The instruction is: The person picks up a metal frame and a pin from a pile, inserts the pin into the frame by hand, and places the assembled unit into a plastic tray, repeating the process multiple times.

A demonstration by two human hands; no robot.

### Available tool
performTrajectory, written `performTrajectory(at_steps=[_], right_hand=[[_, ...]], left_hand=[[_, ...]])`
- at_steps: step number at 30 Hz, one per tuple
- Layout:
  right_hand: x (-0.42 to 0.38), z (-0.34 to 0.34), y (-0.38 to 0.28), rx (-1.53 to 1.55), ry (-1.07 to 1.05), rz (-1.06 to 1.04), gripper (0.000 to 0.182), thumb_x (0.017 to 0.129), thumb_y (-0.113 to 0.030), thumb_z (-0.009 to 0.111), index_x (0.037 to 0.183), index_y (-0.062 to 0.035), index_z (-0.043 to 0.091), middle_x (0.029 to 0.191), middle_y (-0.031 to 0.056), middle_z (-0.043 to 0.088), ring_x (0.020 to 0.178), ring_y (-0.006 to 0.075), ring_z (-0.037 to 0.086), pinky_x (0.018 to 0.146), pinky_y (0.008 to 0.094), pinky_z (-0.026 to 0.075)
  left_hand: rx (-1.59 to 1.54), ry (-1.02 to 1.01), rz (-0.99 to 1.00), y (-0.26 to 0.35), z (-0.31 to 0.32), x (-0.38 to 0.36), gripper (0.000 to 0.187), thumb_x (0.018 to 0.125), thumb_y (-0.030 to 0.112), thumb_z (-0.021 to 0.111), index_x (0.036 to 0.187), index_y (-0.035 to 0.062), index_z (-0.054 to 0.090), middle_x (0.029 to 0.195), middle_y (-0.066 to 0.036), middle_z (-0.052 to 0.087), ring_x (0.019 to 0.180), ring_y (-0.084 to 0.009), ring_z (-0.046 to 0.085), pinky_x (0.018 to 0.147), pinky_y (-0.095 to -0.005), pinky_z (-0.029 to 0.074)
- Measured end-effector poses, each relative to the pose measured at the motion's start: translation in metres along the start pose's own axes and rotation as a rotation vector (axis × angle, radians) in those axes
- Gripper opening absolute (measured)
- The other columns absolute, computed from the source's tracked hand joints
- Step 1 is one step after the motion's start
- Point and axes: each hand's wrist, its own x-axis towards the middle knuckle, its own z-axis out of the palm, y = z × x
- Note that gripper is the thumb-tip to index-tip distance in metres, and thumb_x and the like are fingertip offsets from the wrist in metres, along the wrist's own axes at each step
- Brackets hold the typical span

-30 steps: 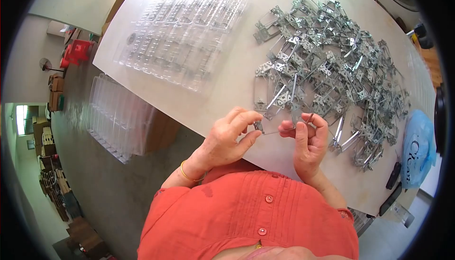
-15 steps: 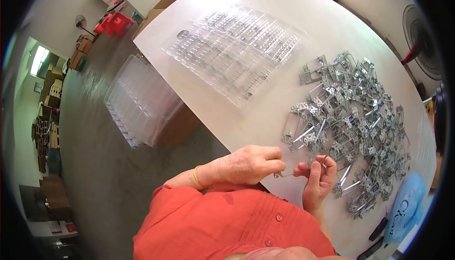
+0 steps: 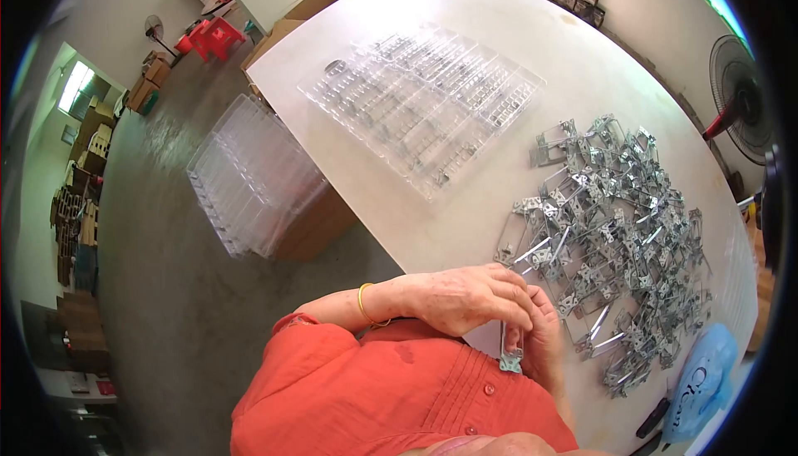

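Close to the red shirt, my left hand (image 3: 461, 300), with a yellow bangle at its wrist, is bent over my right hand (image 3: 544, 335). Their fingers meet and overlap, closed around a small metal wire-and-plate bracket (image 3: 510, 363). Its plate end with holes sticks out below the fingers, while its upper part is hidden by them. Just beyond my right hand lies a large heap of similar metal brackets (image 3: 619, 244), tangled on the white table (image 3: 465, 236).
A clear plastic tray (image 3: 395, 165) with small metal parts in its compartments lies on the table. Left of the table, stacked clear trays (image 3: 249, 177) rest on a cardboard box (image 3: 316, 227). A blue plastic bag (image 3: 702, 385) and a black-handled tool (image 3: 653, 417) lie at the right; a fan (image 3: 736, 103) stands beyond.
My hands have come together from being apart, the left moving right over the right. The bracket between them has turned, its plate end now pointing down toward the shirt. The view has shifted slightly.
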Motion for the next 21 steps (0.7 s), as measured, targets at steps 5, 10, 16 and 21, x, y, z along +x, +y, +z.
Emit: performTrajectory(at_steps=[5,10,16,21], right_hand=[[-0.002,0.001,-0.001,0.021,-0.029,0.103,0.019,0.105,-0.017,0.059,0.112,-0.0009,0.052,0.079,0.0101,0.066,0.047,0.0149,0.062,0.038,0.0257,0.051],[-0.002,0.003,0.002,0.012,-0.020,0.034,0.015,0.106,-0.014,0.056,0.114,-0.0024,0.050,0.081,0.0097,0.066,0.054,0.0147,0.065,0.046,0.0264,0.055],[-0.005,0.003,0.005,-0.050,0.089,-0.240,0.014,0.108,-0.014,0.053,0.119,-0.0063,0.048,0.086,0.0084,0.068,0.068,0.0163,0.068,0.061,0.0294,0.059],[-0.007,0.006,0.005,-0.175,0.273,-0.450,0.017,0.109,-0.015,0.051,0.123,-0.0080,0.046,0.094,0.0111,0.070,0.075,0.0196,0.072,0.065,0.0317,0.061]], left_hand=[[-0.093,-0.035,0.044,0.004,-0.001,0.002,0.037,0.087,-0.004,0.064,0.122,0.0074,0.067,0.124,-0.009,0.068,0.117,-0.0296,0.060,0.103,-0.0453,0.044],[-0.202,-0.016,-0.045,0.016,-0.008,0.004,0.022,0.092,0.002,0.065,0.113,0.0054,0.069,0.107,-0.008,0.068,0.105,-0.0288,0.064,0.098,-0.0452,0.046],[0.000,0.090,0.057,0.007,-0.003,-0.003,0.013,0.089,0.008,0.074,0.100,0.0047,0.068,0.106,-0.011,0.065,0.098,-0.0305,0.064,0.090,-0.0458,0.051],[0.243,0.236,-0.112,0.017,-0.010,-0.009,0.014,0.088,0.007,0.075,0.099,0.0036,0.068,0.109,-0.013,0.062,0.095,-0.0302,0.064,0.081,-0.0419,0.054]])
